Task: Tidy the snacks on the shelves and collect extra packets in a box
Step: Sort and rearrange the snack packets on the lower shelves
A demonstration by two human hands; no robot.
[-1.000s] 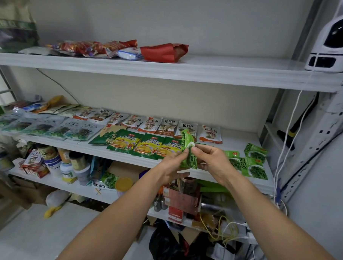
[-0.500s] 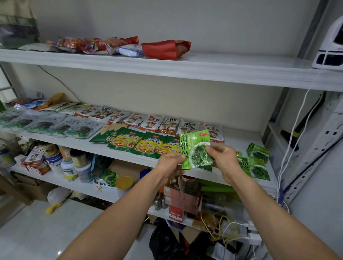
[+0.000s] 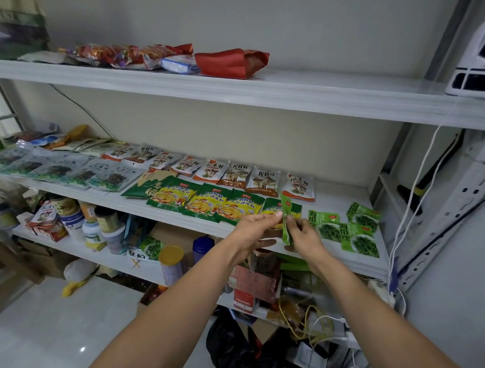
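Note:
Both hands hold one green seaweed packet (image 3: 286, 218) edge-on above the front of the middle shelf (image 3: 359, 265). My left hand (image 3: 256, 229) pinches its left side with thumb and fingertips. From the right, my right hand (image 3: 303, 235) pinches the lower part. Three matching green seaweed packets (image 3: 357, 237) lie flat on the shelf to the right of my hands. To the left lies a row of green-and-yellow chicken seasoning packets (image 3: 206, 203), and behind them a row of white-and-orange mushroom packets (image 3: 235, 174).
Red and orange snack bags (image 3: 230, 62) lie on the top shelf (image 3: 315, 93), a white device (image 3: 475, 65) at its right end. Jars and tins (image 3: 93, 229) crowd the lower shelf. Clear vegetable packets (image 3: 68, 172) fill the middle shelf's left. White cables (image 3: 404, 224) hang at right.
The green packet, held face-on half a second ago, is now turned edge-on and lower, closer to the shelf. Both hands have stayed on it.

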